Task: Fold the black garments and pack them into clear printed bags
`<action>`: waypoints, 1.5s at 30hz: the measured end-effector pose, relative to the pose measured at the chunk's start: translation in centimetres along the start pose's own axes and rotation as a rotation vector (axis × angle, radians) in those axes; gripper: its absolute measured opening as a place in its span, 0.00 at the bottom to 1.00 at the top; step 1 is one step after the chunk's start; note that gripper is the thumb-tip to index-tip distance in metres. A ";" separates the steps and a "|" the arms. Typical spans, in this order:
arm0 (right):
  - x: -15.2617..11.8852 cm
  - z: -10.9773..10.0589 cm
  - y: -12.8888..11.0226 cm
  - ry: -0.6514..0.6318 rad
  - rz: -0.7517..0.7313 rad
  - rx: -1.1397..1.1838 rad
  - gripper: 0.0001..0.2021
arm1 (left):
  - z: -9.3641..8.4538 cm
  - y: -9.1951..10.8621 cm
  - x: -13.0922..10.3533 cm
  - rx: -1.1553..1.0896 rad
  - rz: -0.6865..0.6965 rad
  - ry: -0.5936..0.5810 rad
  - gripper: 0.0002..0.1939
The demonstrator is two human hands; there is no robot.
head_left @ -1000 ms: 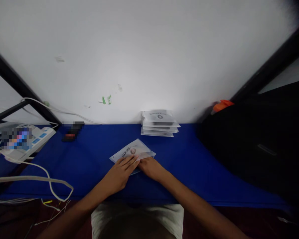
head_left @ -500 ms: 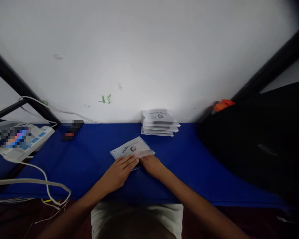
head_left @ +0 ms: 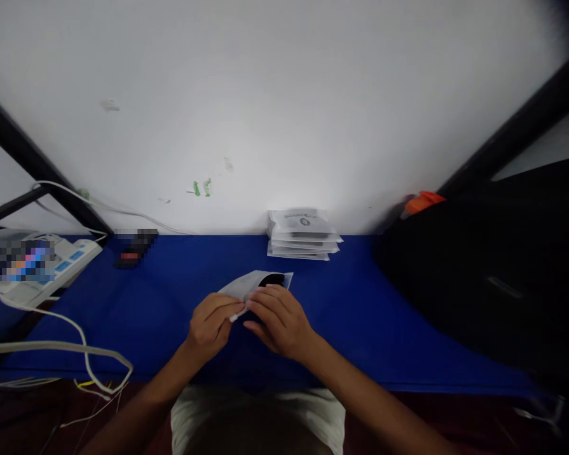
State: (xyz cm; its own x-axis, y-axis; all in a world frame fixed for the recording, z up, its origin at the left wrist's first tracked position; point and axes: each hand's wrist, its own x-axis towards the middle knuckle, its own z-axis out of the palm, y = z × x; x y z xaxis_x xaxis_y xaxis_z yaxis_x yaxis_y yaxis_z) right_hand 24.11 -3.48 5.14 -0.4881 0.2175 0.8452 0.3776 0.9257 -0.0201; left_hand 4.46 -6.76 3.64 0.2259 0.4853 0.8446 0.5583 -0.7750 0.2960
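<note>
A frosted white zip pouch [head_left: 243, 284] is between my hands, just above or on the blue tabletop. A black item [head_left: 272, 279] shows at its open side; its kind cannot be made out. My left hand [head_left: 213, 322] pinches the near left edge of the pouch, by the white zip slider [head_left: 234, 317]. My right hand [head_left: 281, 319] has its fingers bent over the pouch's near edge, with the thumb lower and partly apart. Its fingertips cover part of the opening. Against the wall lies a stack of similar printed pouches [head_left: 303, 234].
On the left of the blue table [head_left: 171, 303] are a white power strip [head_left: 76, 259], loose white cables [head_left: 76, 325] and a blurred black object [head_left: 137, 248]. A large black bag or cloth [head_left: 478, 265] covers the right side, with an orange item [head_left: 424, 202] behind it.
The pouch has turned and bent, so its printed face no longer shows and a black item appears at the opening. My right hand has come out from under it and over its near edge.
</note>
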 end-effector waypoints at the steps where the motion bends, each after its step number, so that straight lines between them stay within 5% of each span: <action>1: 0.6 0.0 -0.5 0.004 -0.010 0.007 0.10 | 0.0 0.5 0.4 -0.005 0.013 0.023 0.11; 4: 1.8 -0.1 -1.1 0.021 -0.016 0.032 0.06 | -0.3 1.4 1.5 -0.026 -0.004 0.001 0.08; 8: 2.3 -0.4 -1.2 -0.030 -0.010 0.053 0.06 | -1.3 1.7 2.0 -0.077 -0.050 -0.250 0.10; 11: 2.1 -0.3 -1.4 -0.064 -0.023 0.037 0.07 | -1.7 1.8 1.9 -0.088 -0.073 -0.316 0.13; 21: 2.0 -0.4 -1.1 -0.197 0.120 0.256 0.06 | -1.3 2.1 1.4 0.042 -0.083 -0.128 0.13; 30: -2.1 -2.6 4.8 -0.245 0.328 0.142 0.06 | -4.2 1.1 2.7 0.172 -0.299 0.139 0.11; 33: -1.7 -3.9 4.5 -0.290 0.371 0.142 0.06 | -3.4 1.9 3.0 0.087 -0.292 0.140 0.12; 36: -0.5 -4.3 2.8 -0.443 0.342 0.219 0.21 | -1.9 3.0 3.3 -0.073 -0.182 0.086 0.11; 39: 1.0 -4.1 2.4 -0.582 0.306 0.227 0.19 | -0.8 3.7 3.9 -0.135 -0.099 0.061 0.09; 45: 5.0 -5.4 10.8 -0.253 0.350 -0.364 0.28 | 0.0 2.4 3.6 0.064 -0.331 0.101 0.12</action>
State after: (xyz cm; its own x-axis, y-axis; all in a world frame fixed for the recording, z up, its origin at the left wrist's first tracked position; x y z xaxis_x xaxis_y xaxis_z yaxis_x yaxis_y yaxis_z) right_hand 30.02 5.95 12.06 -0.4416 0.6011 0.6661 0.7759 0.6287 -0.0529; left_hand 6.58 -6.84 7.40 -0.0542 0.6609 0.7485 0.6376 -0.5540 0.5353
